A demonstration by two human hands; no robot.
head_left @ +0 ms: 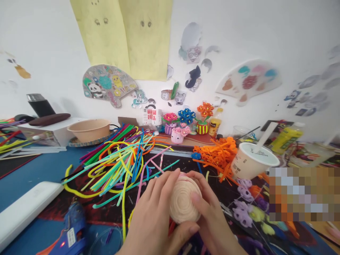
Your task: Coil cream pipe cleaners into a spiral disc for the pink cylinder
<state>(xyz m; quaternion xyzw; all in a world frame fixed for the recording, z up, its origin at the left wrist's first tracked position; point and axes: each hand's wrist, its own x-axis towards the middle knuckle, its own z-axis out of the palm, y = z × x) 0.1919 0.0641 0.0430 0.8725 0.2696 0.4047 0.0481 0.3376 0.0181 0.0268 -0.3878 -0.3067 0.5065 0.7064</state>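
Between my hands is a round, cream-coloured pot of coiled pipe cleaner [183,203], its spiral disc turned towards me. A bit of pink shows at its far edge. My left hand [156,205] wraps round the left side, with the thumb below the disc. My right hand [211,207] grips the right side, its thumb pressed on the spiral face. The fingertips behind the pot are partly hidden. Beyond my left hand lies a loose heap of coloured pipe cleaners [119,166]. To the right of my right hand are lilac pipe-cleaner flowers [241,212].
A blue glue gun [73,226] with a lit red light lies front left, near a long white box [29,216]. A lidded cup [255,161] stands right, beside orange pipe-cleaner pieces [217,156]. Small potted pipe-cleaner flowers [203,122] line the back. A beige bowl [89,131] sits back left.
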